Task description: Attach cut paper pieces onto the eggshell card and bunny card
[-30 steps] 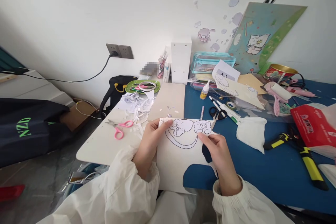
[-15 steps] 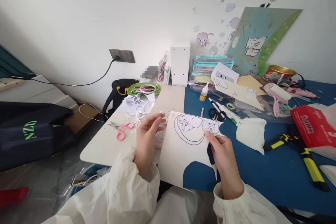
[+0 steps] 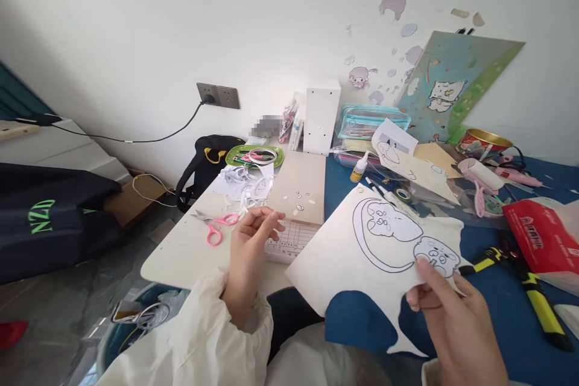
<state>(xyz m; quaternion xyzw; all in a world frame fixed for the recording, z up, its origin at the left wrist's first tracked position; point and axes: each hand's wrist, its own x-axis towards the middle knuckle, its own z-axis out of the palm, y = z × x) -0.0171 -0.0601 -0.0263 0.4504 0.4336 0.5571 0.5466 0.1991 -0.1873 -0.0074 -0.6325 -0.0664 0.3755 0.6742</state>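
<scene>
My right hand (image 3: 455,322) pinches the right edge of a white paper sheet (image 3: 357,259) printed with black cartoon outlines, holding it lifted and tilted over the blue mat (image 3: 488,307). My left hand (image 3: 251,247) hovers over the white table with its fingers loosely curled and apart, holding nothing. It is nearest to a beige pad (image 3: 298,193) with small cut-outs on it. Pink-handled scissors (image 3: 216,226) lie to the left of my left hand, beside a heap of paper scraps (image 3: 244,184).
A glue bottle (image 3: 359,167), pens, a roll of tape (image 3: 403,194), a lint roller (image 3: 478,176) and a red packet (image 3: 540,235) crowd the right side. A yellow-and-black tool (image 3: 538,298) lies on the mat. A green plate (image 3: 254,157) and a white box (image 3: 320,117) stand near the wall.
My left hand let go of the sheet and stays over the table. My right hand carried the sheet rightward and turned it, uncovering the beige pad.
</scene>
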